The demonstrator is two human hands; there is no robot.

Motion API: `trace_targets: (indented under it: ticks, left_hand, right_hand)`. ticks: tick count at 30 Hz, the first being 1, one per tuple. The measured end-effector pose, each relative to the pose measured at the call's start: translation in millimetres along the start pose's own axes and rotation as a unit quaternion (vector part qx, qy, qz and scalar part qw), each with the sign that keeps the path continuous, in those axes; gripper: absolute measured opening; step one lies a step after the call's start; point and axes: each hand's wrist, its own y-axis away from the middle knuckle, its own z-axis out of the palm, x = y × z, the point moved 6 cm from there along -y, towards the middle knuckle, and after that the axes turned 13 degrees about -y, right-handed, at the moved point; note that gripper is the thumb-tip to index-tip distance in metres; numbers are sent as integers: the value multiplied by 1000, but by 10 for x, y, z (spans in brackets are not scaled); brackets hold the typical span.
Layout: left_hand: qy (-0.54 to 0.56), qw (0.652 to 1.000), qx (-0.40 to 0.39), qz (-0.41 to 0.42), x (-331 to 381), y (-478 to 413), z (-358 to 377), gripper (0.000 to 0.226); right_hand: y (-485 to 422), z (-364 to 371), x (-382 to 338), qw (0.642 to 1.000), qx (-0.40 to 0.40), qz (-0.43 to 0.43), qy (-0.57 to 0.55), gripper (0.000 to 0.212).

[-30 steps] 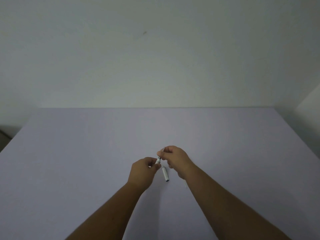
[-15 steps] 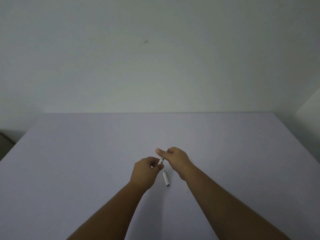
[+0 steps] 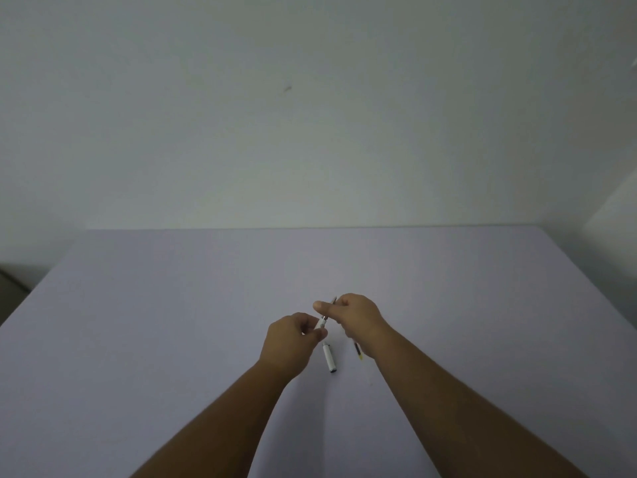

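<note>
Both my hands meet over the middle of a pale lilac table (image 3: 172,305) and hold one thin white pen (image 3: 323,320) between them. My left hand (image 3: 293,339) pinches its lower white end. My right hand (image 3: 355,319) grips the upper part, and the pen's dark tip pokes out past its fingers. A white pen cap (image 3: 329,357) lies on the table just below my hands. A thin dark stick with a yellow end (image 3: 358,350) shows under my right hand; whether the hand holds it is unclear.
A plain pale wall (image 3: 310,115) stands behind the table's far edge. The table's left edge drops off to a dark floor corner (image 3: 10,281). A second wall closes in on the right.
My right hand has turned slightly, so the thin stick with the yellow end shows beneath it. Both hands stay together on the pen. The cap has not moved.
</note>
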Motion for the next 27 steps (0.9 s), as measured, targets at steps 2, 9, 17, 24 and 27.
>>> trace_targets:
  ticks: [2, 9, 17, 24, 27]
  left_hand:
    - [12, 1000, -2, -7, -13, 1, 8, 16]
    - [8, 1000, -14, -9, -15, 16, 32, 16]
    - [5, 1000, -5, -10, -20, 36, 15, 19]
    - [2, 1000, -6, -16, -59, 52, 13, 18]
    - [7, 1000, -3, -20, -60, 55, 17, 18]
  right_hand:
    - [9, 19, -5, 999, -25, -3, -36, 30]
    - [-2, -7, -7, 1000, 7, 10, 16, 39]
    - [2, 23, 4, 1000, 4, 0, 30, 40]
    - [16, 7, 51, 1000, -20, 8, -2, 27]
    - [30, 46, 77, 997, -51, 20, -47, 24]
